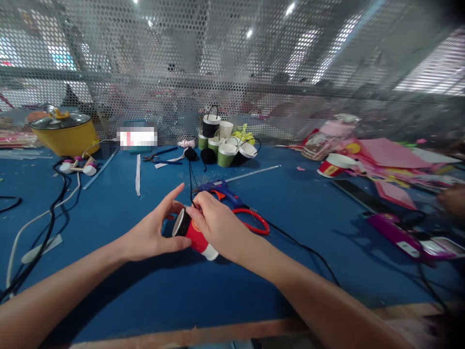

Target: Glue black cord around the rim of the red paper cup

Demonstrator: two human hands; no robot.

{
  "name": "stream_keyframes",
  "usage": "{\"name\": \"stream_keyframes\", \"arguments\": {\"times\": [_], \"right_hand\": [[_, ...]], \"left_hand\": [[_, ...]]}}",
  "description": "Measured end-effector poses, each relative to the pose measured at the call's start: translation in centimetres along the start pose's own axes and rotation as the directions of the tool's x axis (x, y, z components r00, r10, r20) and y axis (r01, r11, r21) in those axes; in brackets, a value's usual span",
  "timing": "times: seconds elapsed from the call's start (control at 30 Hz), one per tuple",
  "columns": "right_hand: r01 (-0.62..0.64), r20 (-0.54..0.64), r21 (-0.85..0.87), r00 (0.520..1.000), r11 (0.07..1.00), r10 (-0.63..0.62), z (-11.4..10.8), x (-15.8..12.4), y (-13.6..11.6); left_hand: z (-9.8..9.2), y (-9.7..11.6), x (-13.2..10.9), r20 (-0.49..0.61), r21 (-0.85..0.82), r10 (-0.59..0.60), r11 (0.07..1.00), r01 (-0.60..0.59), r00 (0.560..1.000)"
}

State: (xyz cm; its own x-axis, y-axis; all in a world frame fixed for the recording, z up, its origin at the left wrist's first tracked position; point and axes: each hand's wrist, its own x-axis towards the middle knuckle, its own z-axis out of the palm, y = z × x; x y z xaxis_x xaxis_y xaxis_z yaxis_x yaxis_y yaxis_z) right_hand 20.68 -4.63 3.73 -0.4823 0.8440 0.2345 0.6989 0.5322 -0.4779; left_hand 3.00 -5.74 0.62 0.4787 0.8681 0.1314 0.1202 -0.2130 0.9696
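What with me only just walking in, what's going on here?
A person is handling a small red cup, tilted over the blue table. The left hand is at its open end, thumb against the side; the right hand pinches a black strand near the rim, where a black band shows. A blue glue gun lies just beyond, and other small cups are grouped farther back.
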Motion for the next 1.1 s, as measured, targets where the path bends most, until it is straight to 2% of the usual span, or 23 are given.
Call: {"name": "stream_keyframes", "arguments": {"times": [0.33,0.7,1.0,1.1], "right_hand": [[0.041,-0.008,-0.105,0.999,0.994,-0.042,0.32,-0.21,-0.36],[0.034,0.016,0.002,0.999,0.999,-0.034,0.14,0.09,0.04],[0.064,-0.039,-0.034,0.997,0.997,-0.065,0.30,0.04,0.38],[0.064,-0.048,-0.058,0.997,0.996,-0.067,0.34,-0.02,0.49]], "left_hand": [[-0.03,-0.15,0.12,-0.026,0.012,-0.010,1.000,0.011,1.000],[0.02,0.11,0.11,-0.016,0.006,0.007,1.000,-0.007,1.000],[-0.63,0.51,0.21,-0.002,0.058,-0.021,0.998,0.021,1.000],[-0.82,0.71,0.32,-0.080,0.022,-0.024,0.999,0.026,0.996]]}}
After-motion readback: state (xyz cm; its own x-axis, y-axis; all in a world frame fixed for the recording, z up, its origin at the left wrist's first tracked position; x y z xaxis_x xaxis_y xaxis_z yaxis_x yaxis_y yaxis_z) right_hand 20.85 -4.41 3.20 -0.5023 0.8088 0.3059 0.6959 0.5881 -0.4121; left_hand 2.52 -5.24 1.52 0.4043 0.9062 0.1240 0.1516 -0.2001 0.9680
